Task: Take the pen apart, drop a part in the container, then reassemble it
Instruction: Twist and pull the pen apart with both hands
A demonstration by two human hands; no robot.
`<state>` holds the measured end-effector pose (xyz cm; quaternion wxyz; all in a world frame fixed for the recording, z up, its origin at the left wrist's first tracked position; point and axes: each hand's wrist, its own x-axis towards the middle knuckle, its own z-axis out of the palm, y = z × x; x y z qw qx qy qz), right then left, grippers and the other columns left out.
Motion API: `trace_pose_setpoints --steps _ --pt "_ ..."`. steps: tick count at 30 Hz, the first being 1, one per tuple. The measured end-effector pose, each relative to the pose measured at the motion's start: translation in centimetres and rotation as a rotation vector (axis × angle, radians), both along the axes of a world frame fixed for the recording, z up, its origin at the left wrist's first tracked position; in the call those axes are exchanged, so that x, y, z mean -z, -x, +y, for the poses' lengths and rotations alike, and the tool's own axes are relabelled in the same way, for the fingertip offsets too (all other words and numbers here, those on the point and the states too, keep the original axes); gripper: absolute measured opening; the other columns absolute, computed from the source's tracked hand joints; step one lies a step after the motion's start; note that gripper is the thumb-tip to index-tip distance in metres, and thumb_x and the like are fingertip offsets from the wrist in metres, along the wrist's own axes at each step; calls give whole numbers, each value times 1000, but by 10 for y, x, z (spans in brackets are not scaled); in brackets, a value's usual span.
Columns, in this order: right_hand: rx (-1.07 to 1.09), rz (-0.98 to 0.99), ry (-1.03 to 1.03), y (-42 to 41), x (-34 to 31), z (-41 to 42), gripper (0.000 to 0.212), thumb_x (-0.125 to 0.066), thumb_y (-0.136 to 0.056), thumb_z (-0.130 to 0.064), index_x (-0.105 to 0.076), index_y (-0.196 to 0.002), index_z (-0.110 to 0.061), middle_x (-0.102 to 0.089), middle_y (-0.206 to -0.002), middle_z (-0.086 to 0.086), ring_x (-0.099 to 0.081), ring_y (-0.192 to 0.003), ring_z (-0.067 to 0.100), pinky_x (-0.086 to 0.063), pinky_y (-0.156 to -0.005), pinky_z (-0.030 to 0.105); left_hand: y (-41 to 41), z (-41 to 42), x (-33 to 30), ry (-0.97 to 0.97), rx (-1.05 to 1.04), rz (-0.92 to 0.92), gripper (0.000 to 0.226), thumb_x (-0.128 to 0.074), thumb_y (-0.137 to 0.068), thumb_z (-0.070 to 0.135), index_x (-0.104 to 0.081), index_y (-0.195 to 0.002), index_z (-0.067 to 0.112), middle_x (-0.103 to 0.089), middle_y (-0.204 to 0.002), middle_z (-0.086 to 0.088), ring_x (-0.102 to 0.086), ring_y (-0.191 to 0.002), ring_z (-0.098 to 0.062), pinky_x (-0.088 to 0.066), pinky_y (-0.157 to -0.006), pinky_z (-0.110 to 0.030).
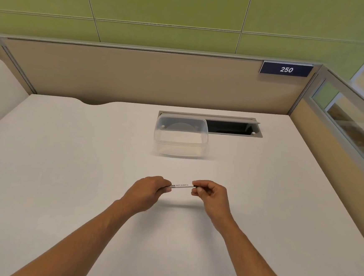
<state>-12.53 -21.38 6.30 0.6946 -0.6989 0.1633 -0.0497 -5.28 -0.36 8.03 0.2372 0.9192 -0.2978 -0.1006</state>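
A white whiteboard pen (181, 185) with dark print is held level above the white desk (65, 172), in one piece as far as I can see. My left hand (148, 189) grips its left end. My right hand (209, 193) pinches its right end, where a dark tip or cap shows between the fingers. Both ends are hidden inside my fingers. A clear plastic container (180, 135) without a lid stands farther back on the desk, a little right of the pen's line, and looks empty.
An open cable hatch (232, 127) is set into the desk right behind the container. Beige partition walls (138, 75) close the back and right side, with a "250" sign (286, 69) at the top right.
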Motion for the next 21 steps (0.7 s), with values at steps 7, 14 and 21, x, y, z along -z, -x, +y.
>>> trace_pose_setpoints --steps 7,14,21 --pt "8 14 -130 -2 2 6 11 -66 -93 -11 -72 -102 -13 -70 -79 2 -67 -66 15 -60 -68 31 -1 0 -2 -14 14 -28 21 -45 -99 34 -61 -93 21 -59 -79 1 -53 -73 -20 -44 -66 -35" --pt "-1 90 -71 -3 5 1 11 -65 -93 -13 -70 -86 -6 -68 -68 6 -62 -53 17 -59 -58 32 0 5 1 -52 23 -28 22 -44 -99 35 -58 -89 21 -57 -78 0 -53 -72 -21 -44 -65 -37" --pt "-2 59 -65 -3 6 -1 18 -58 -92 6 -70 -89 -8 -68 -81 8 -65 -62 11 -60 -66 28 -1 5 1 -51 19 -24 22 -44 -99 35 -58 -89 21 -56 -77 1 -53 -72 -21 -44 -65 -37"
